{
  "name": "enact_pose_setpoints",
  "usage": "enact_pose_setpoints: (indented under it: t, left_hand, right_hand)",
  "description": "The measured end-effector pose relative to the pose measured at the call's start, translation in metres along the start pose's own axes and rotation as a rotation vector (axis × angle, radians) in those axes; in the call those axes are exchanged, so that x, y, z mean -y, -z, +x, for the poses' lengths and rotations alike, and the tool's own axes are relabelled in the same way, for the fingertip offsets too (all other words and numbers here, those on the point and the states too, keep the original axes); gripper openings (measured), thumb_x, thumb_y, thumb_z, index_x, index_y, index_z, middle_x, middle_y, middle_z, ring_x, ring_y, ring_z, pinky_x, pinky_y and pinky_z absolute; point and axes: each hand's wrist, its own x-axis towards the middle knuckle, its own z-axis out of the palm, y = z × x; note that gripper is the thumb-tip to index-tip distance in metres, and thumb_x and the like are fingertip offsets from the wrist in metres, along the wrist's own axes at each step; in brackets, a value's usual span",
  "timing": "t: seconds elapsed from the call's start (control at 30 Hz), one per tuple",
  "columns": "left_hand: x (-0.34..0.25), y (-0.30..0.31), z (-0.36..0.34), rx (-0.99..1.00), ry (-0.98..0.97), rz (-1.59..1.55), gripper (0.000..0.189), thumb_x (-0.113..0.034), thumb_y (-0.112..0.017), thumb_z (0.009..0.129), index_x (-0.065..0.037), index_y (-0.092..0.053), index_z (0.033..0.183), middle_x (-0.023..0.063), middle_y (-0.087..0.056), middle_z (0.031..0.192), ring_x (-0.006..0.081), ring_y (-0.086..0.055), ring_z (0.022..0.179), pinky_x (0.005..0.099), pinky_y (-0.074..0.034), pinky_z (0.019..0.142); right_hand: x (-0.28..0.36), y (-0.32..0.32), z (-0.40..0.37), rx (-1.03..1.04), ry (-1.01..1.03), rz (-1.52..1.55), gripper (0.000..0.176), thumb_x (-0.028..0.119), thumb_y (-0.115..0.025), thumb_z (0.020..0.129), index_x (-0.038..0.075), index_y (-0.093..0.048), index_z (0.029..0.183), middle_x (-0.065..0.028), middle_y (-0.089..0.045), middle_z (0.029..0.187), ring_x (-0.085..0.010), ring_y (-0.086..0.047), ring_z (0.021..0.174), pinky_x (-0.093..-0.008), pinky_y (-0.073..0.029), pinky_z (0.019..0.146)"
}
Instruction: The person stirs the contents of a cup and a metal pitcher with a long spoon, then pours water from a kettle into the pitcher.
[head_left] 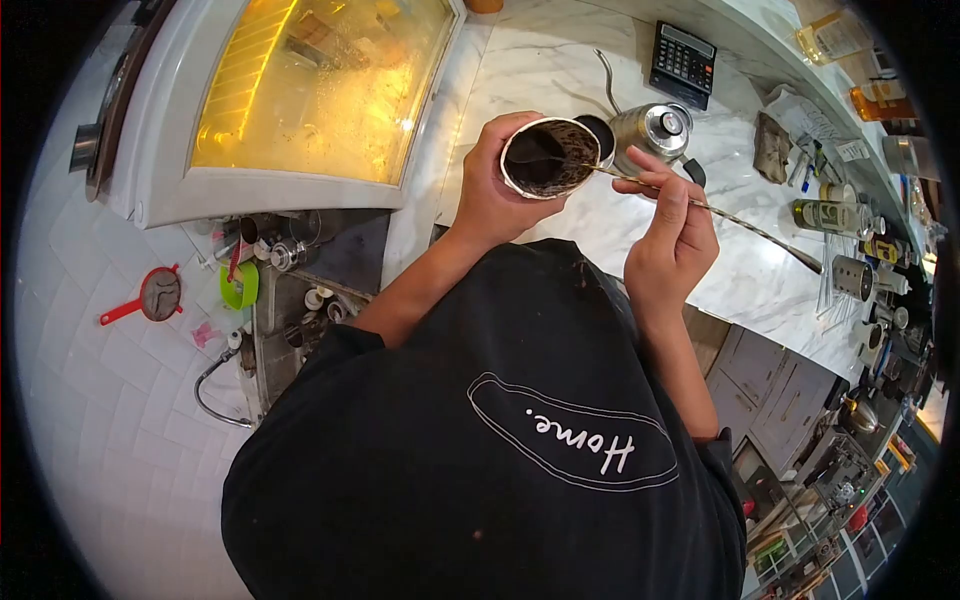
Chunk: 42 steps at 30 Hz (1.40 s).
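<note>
My left hand (pixel 490 180) is wrapped round a light-coloured cup (pixel 577 143), tilted so that its mouth faces me. Dark residue coats the inner wall, and the bottom looks dark. Between the thumb and fingers of my right hand (pixel 668 220) is a long bar spoon (pixel 755 230) with a twisted metal handle. Its far end reaches into the cup, where the tip is hard to make out. Just behind the cup stands a steel gooseneck kettle (pixel 640 130) on the marble counter (pixel 640 260), beside a dark round object (pixel 596 132) partly hidden by the cup.
A calculator (pixel 683 65) lies at the back of the counter. To the right are a folded cloth (pixel 771 147), a bottle (pixel 832 216) and a perforated metal holder (pixel 852 277). An amber-lit glass-fronted cabinet (pixel 320 90) stands at left, above a sink with a faucet (pixel 208 390). A red strainer (pixel 160 293) hangs there.
</note>
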Motion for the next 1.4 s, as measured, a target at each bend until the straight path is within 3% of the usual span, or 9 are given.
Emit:
enact_pose_setpoints:
  t: [0.23,0.4,0.53,0.67,0.8,0.97,1.23,1.27,1.4]
  left_hand:
    - [-0.007,0.005,-0.019,-0.016,0.105,0.019,0.078,0.0,-0.088,0.07,-0.002,-0.044,0.135,0.0128,-0.061,0.126,0.0199,-0.063,0.117,0.034,-0.052,0.101]
    - [0.0,0.01,-0.021,-0.047,0.183,0.057,0.079,0.001,-0.086,0.07,-0.002,-0.045,0.137,0.0133,-0.062,0.126,0.0204,-0.063,0.117,0.0344,-0.051,0.102]
    - [-0.005,0.008,-0.021,-0.041,0.223,0.095,0.078,-0.004,-0.088,0.071,-0.002,-0.047,0.137,0.0132,-0.064,0.125,0.0207,-0.063,0.118,0.0353,-0.051,0.102]
    - [0.0,0.0,-0.028,-0.11,0.279,0.121,0.076,-0.011,-0.09,0.071,-0.002,-0.05,0.135,0.0141,-0.067,0.121,0.0221,-0.066,0.114,0.0355,-0.052,0.098]
    - [0.004,0.0,-0.032,-0.175,0.347,0.15,0.077,-0.013,-0.09,0.072,-0.002,-0.047,0.135,0.014,-0.067,0.12,0.021,-0.065,0.112,0.0345,-0.052,0.098]
    - [0.001,-0.005,-0.039,-0.262,0.366,0.156,0.078,-0.013,-0.09,0.073,-0.001,-0.046,0.135,0.014,-0.067,0.118,0.0205,-0.065,0.111,0.0346,-0.052,0.097]
    - [0.005,-0.011,-0.048,-0.319,0.399,0.166,0.079,-0.008,-0.089,0.076,-0.002,-0.041,0.139,0.0123,-0.063,0.124,0.019,-0.063,0.115,0.0342,-0.05,0.1]
    - [0.007,-0.012,-0.048,-0.341,0.401,0.163,0.079,-0.008,-0.088,0.076,-0.002,-0.041,0.139,0.0125,-0.063,0.125,0.019,-0.063,0.115,0.0342,-0.05,0.1]
    - [0.027,-0.016,-0.043,-0.42,0.365,0.169,0.081,-0.015,-0.09,0.075,-0.003,-0.042,0.14,0.0153,-0.067,0.121,0.0217,-0.067,0.111,0.0363,-0.053,0.097]
  right_hand:
    - [-0.005,0.007,-0.024,-0.047,-0.056,0.136,0.028,0.015,-0.043,0.11,-0.005,-0.062,0.105,-0.0232,-0.07,0.116,-0.0217,-0.073,0.09,-0.0347,-0.053,0.092]
    - [0.01,0.042,-0.02,-0.171,-0.24,0.171,0.039,0.025,-0.036,0.113,-0.005,-0.059,0.103,-0.0257,-0.072,0.109,-0.0205,-0.07,0.093,-0.0336,-0.05,0.093]
    - [0.011,0.088,-0.005,-0.301,-0.149,0.27,0.038,0.024,-0.036,0.112,-0.006,-0.059,0.106,-0.0224,-0.073,0.098,-0.0303,-0.071,0.1,-0.0413,-0.053,0.096]
    - [-0.01,0.107,0.01,-0.307,-0.139,0.169,0.039,0.023,-0.037,0.112,-0.007,-0.06,0.105,-0.0218,-0.073,0.098,-0.0307,-0.071,0.102,-0.0414,-0.053,0.096]
    - [-0.049,0.095,0.018,-0.172,-0.125,0.096,0.036,0.022,-0.038,0.112,-0.007,-0.058,0.109,-0.0233,-0.07,0.108,-0.0282,-0.071,0.102,-0.041,-0.053,0.1]
    - [-0.079,0.072,0.024,-0.059,-0.094,0.027,0.03,0.014,-0.043,0.11,-0.006,-0.064,0.108,-0.0137,-0.074,0.102,-0.0196,-0.071,0.099,-0.0317,-0.051,0.091]
    - [-0.085,0.064,0.032,0.217,0.054,-0.331,0.024,0.01,-0.05,0.106,-0.001,-0.071,0.106,-0.014,-0.074,0.099,-0.0272,-0.072,0.094,-0.0329,-0.052,0.088]
    - [-0.085,0.064,0.032,0.237,0.033,-0.281,0.021,0.009,-0.052,0.104,-0.001,-0.071,0.105,-0.0147,-0.074,0.102,-0.0291,-0.071,0.098,-0.0356,-0.053,0.089]
    - [-0.1,0.068,0.033,0.292,0.254,-0.331,0.013,0.004,-0.059,0.1,0.0,-0.07,0.104,-0.0176,-0.071,0.11,-0.0333,-0.068,0.107,-0.04,-0.053,0.092]
